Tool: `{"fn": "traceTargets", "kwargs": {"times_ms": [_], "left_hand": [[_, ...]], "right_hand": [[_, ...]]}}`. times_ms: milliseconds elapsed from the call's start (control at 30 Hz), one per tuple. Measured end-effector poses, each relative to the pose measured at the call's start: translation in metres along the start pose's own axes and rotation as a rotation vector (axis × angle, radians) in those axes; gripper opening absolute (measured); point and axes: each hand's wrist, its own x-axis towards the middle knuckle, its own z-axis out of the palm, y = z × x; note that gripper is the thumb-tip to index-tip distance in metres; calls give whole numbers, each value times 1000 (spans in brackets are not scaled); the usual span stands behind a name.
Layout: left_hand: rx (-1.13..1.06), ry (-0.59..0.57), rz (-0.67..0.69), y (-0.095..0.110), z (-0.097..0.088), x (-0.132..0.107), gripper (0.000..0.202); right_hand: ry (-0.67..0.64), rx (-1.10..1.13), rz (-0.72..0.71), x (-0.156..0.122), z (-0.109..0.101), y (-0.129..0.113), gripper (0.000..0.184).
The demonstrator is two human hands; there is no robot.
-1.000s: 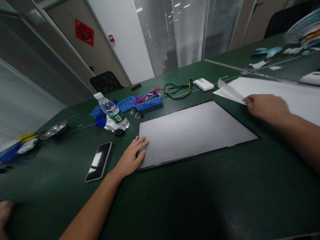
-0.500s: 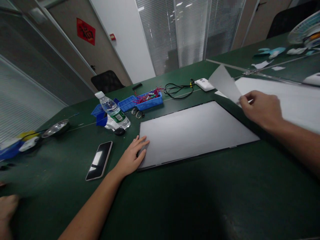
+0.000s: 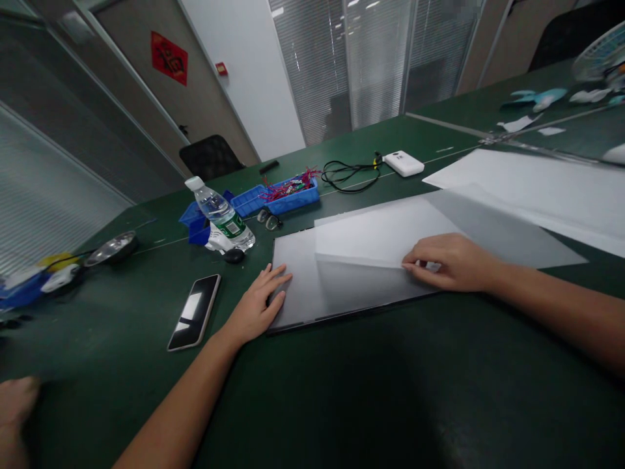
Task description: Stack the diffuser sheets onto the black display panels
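Observation:
A flat grey panel [image 3: 300, 280] with a thin black frame lies on the green table [image 3: 342, 391]. My left hand [image 3: 256, 306] rests flat and open on the panel's near left corner, fingers spread. My right hand [image 3: 452, 262] pinches the near edge of a translucent white sheet [image 3: 390, 231] and holds it over the panel. The sheet covers most of the panel's right part and sticks out past its right end.
A phone [image 3: 194, 312] lies left of my left hand. Behind it stand a water bottle [image 3: 221, 216], blue trays [image 3: 278, 195] with red wires, glasses, a black cable [image 3: 344, 174] and a white box [image 3: 403, 163]. A stack of white sheets [image 3: 532, 185] lies at right. Another person's hand [image 3: 12, 407] shows at bottom left.
My right hand lifted a sheet from the stack at right, carried it left and brought it down over the panel. My left hand stayed put on the panel's corner.

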Motion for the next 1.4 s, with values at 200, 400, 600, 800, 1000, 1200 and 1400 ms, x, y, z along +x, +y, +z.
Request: {"fn": "traceTargets", "kwargs": {"times_ms": [200,400,600,800,1000,1200,1400], "left_hand": [[-8,-2,-9,1,-1,0,54],[-2,-11,-12,0,0,0,55],[-2,4,-3,-3,2,0,55],[-7,8,6,-3,2,0,54],[3,10,-11,-3,3,0,58],[1,1,-15,-1,1,-1,57],[21,-18,-48,0,1,-1,67]], "right_hand": [[-13,-2,-65,1,-2,1,36],[181,-258,334,-7,-10,33,46],[154,-367,548,-12,-9,51,48],[138,-271,430,-6,-4,37,45],[63,-199,321,-1,1,24,47],[38,-100,168,1,4,18,41],[-18,-57,68,1,7,18,50]]}}
